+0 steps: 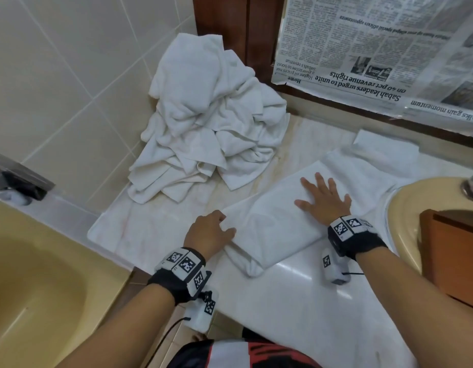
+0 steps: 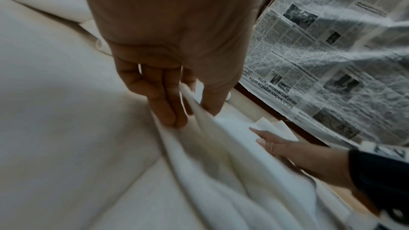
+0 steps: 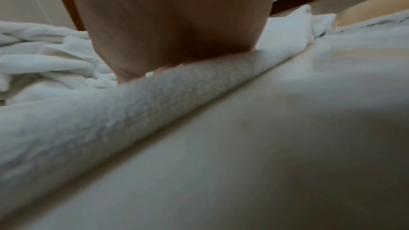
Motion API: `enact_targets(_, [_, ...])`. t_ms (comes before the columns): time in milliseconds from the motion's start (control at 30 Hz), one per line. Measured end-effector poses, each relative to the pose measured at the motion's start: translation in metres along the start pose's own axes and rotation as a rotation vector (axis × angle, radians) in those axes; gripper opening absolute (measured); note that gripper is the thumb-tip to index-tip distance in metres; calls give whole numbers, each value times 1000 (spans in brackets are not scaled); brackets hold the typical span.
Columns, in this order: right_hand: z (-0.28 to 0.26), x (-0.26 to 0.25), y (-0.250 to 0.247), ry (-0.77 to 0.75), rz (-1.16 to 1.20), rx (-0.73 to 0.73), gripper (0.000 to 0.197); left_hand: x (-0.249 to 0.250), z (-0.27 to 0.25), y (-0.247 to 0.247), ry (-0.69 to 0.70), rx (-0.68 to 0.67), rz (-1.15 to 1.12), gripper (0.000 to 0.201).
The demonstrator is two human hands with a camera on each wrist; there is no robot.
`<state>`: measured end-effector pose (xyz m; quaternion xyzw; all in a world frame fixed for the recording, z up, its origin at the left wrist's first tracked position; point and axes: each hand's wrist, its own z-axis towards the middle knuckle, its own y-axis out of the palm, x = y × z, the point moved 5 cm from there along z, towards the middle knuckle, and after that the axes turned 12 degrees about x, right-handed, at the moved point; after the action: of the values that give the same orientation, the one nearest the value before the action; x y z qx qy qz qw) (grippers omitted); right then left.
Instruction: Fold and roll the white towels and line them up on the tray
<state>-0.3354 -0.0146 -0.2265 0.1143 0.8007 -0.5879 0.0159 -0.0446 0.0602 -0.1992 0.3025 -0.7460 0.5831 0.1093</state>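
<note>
While right hand [image 1: 325, 199] lies flat, fingers spread, on folded towel [image 1: 275, 221] on surface [image 1: 296, 296], left hand [image 1: 208, 232] pinches its near-left edge. Newspaper [image 1: 376, 49] beyond right hand, upside down: "Sabah leaders urged to unite".

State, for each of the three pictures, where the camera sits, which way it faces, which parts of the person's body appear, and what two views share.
Head: worn on the head, facing forward and down at the counter; shows both forearms, the left hand and the right hand on the folded towel.
Left wrist: looks along the left hand; its fingers pinch the towel's edge; the right hand shows too.
Right wrist: low over the counter, looking along the right palm.
Shared: head and left wrist both show the newspaper.
</note>
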Motion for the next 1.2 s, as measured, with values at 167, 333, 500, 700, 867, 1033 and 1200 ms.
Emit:
enact_targets(167, [-28,-30,-1,42,37,111,68,-6,-20,6,-105,119,-105,54])
enact_targets(333, [-82,-51,38,-58,6,-27,73,-2,-38,11,149,146,-96,56])
enact_targets(500, [-70,-39,33,32,-4,-14,73,10,-57,34,419,15,-57,49])
enact_targets(700, [-63,-49,29,117,1,-59,75,25,-47,43,573,198,39,41])
enact_targets(867, [-69,-58,29,188,1,-89,76,33,-36,42,536,221,73,36])
enact_targets(1033, [-75,-58,32,197,-9,-48,75,24,-34,28,454,238,-68,28])
enact_targets(1200, [-74,-57,33,185,-8,-51,76,-1,-33,17,297,87,-265,11])
